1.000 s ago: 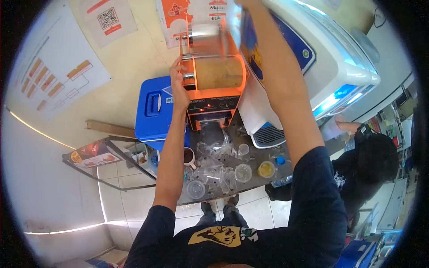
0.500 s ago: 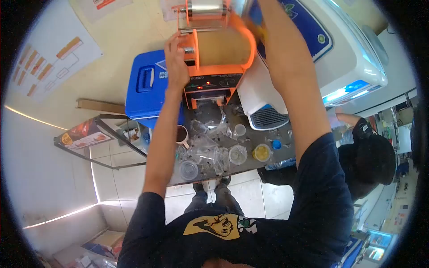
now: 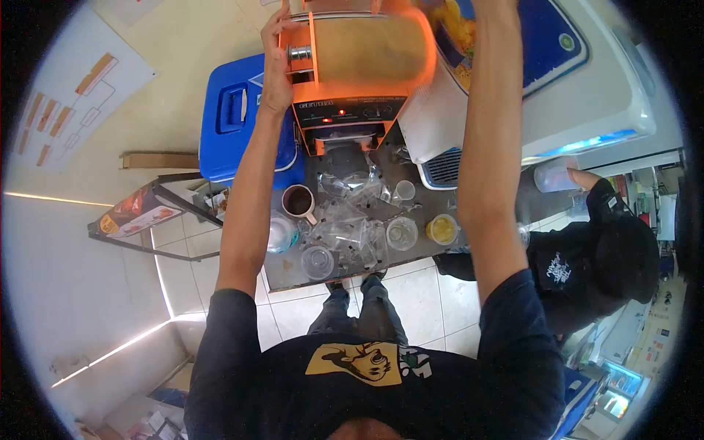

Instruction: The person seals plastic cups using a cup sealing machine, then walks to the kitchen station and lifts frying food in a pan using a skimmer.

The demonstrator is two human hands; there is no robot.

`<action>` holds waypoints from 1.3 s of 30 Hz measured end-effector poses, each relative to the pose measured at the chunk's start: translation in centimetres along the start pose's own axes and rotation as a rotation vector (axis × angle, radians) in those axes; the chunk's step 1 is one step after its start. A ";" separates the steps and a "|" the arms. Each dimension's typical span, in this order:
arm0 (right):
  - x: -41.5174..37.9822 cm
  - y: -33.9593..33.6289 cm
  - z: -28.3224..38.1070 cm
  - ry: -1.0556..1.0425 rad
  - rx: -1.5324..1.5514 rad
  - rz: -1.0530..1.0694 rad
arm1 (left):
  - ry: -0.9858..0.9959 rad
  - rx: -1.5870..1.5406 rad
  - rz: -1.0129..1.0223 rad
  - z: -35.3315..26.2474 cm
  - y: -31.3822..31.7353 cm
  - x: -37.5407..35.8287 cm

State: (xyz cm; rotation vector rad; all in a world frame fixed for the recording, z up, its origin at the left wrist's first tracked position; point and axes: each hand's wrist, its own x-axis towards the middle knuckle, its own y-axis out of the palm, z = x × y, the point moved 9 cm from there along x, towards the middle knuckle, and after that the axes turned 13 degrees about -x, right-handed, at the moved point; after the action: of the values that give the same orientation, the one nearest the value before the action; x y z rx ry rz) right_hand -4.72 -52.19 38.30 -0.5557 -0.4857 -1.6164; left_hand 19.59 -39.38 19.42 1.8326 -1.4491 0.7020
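Fingers (image 3: 277, 26) of the left hand (image 3: 276, 70) lay along the left side of the orange machine (image 3: 352, 91) at upper centre; whether they were clamped on it I could not tell. Above its front band sat a broad tan roll (image 3: 367, 51), and two red lights shone on the black control panel (image 3: 356, 110). The machine's right rim was blurred. The right forearm (image 3: 495, 132) rose right of centre to the top edge, where its hand was cut off, so its state could not be told.

Left of the machine stood a blue cooler (image 3: 218, 128); at upper right, a white appliance (image 3: 620, 73). On the dark counter (image 3: 284, 276), a mug (image 3: 311, 213) of dark liquid stood left of crumpled clear plastic (image 3: 341, 238). A cup of yellow contents (image 3: 441, 231) stood right of a clear cup (image 3: 401, 233). At far right, another person (image 3: 620, 242) in black reached toward a pale container (image 3: 554, 177).
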 end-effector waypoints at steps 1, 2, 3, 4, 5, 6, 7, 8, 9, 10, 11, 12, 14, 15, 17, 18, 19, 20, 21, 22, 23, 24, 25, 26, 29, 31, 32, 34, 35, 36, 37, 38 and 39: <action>-2.4 -1.4 1.4 -0.001 -0.106 -0.032 | -0.037 -0.141 -0.030 0.3 0.1 -0.1; -3.6 -1.9 1.7 0.003 -0.209 -0.064 | -0.039 -0.131 -0.028 0.9 -0.6 -0.1; -3.6 -2.7 -1.4 0.129 0.133 -0.092 | 0.010 -0.054 0.004 1.2 -1.1 -0.1; -5.7 -4.8 -2.4 0.010 0.291 -0.168 | 0.064 0.022 0.037 1.5 -1.4 0.2; -8.6 -6.3 -1.2 -0.174 -0.008 -0.231 | 0.026 -0.010 -0.004 1.3 -1.3 0.2; -11.1 -7.1 -2.1 -0.119 0.289 -0.254 | 0.030 -0.001 0.001 0.9 -0.9 0.3; -13.7 -7.7 -3.4 -0.055 0.580 -0.272 | -0.015 -0.075 -0.025 1.0 -0.6 0.2; -16.6 -8.5 -4.9 -0.154 0.736 -0.164 | -0.059 -0.149 -0.053 1.2 -0.6 0.0; -20.5 -10.2 -5.7 -0.339 0.556 -0.139 | -0.090 -0.129 -0.077 1.3 -0.7 0.0; -24.8 -11.3 -7.7 -0.285 0.484 -0.334 | -0.074 -0.116 -0.080 1.3 -0.8 0.0; -27.4 -11.9 -7.9 -0.368 0.359 -0.282 | -0.073 -0.150 -0.067 1.3 -0.7 0.0; -28.7 -11.8 -8.1 -0.443 0.236 -0.234 | -0.078 -0.177 -0.054 1.4 -0.9 0.0; -28.2 -11.5 -8.6 -0.376 0.270 -0.218 | 0.006 -0.058 0.001 0.7 -0.7 0.1; -28.2 -11.6 -8.3 -0.326 0.262 -0.199 | -0.083 -0.121 -0.030 1.2 -0.6 -0.5; -27.2 -10.9 -7.3 -0.359 0.250 -0.132 | -0.026 -0.101 -0.008 1.1 -1.1 0.5; -27.2 -10.4 -6.8 -0.367 0.225 -0.080 | -0.025 -0.096 -0.013 1.2 -1.4 0.2; -26.9 -10.4 -6.4 -0.360 0.225 -0.077 | -0.056 -0.103 -0.021 1.1 -1.2 0.1; -26.4 -10.2 -6.0 -0.383 0.233 -0.038 | -0.085 -0.111 -0.027 1.4 -1.0 0.0; -26.4 -10.0 -6.1 -0.404 0.242 -0.002 | -0.175 -0.187 -0.081 2.2 -1.2 -0.6; -27.4 -9.9 -6.7 -0.398 0.247 -0.004 | -0.179 -0.180 -0.080 2.6 -1.2 -0.9; -28.9 -10.9 -7.9 -0.380 0.269 -0.178 | -0.114 -0.174 -0.049 2.5 -1.2 -0.7; -30.0 -12.0 -9.0 -0.363 0.297 -0.353 | -0.043 -0.164 -0.015 2.1 -1.2 -0.3; -29.9 -12.0 -9.3 -0.363 0.313 -0.348 | -0.035 -0.150 -0.018 1.9 -1.1 -0.3; -30.2 -12.1 -8.9 -0.388 0.305 -0.281 | -0.070 -0.164 -0.025 1.8 -0.7 -1.1; -28.9 -11.6 -8.1 -0.411 0.275 -0.163 | -0.036 -0.073 -0.017 0.6 -0.1 0.1; -27.1 -10.1 -6.8 -0.384 0.251 -0.067 | -0.106 -0.163 -0.065 0.4 0.1 0.0; -26.9 -10.2 -7.0 -0.394 0.269 -0.068 | -0.190 -0.267 -0.104 1.1 0.0 0.1; -27.8 -11.2 -8.0 -0.358 0.255 -0.175 | -0.060 -0.213 -0.010 1.6 -0.6 0.6; -28.7 -11.4 -8.4 -0.328 0.247 -0.242 | -0.072 -0.195 -0.073 2.2 -1.0 0.2; -29.7 -11.6 -8.8 -0.295 0.238 -0.306 | -0.080 -0.171 -0.147 2.4 -1.6 -0.3; -30.5 -11.8 -9.2 -0.278 0.221 -0.328 | -0.051 -0.134 -0.114 2.2 -1.8 -0.2; -31.2 -12.0 -9.6 -0.261 0.203 -0.349 | -0.037 -0.091 -0.080 1.7 -2.0 -0.2; -31.0 -12.1 -9.4 -0.300 0.233 -0.242 | -0.007 -0.019 -0.059 0.8 -1.9 -0.2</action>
State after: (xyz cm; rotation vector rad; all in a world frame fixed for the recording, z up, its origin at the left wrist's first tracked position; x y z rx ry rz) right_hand -14.76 -32.06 11.99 -0.5812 -0.9834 -1.6817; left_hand 21.36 -39.65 18.40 1.8570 -1.3954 0.6515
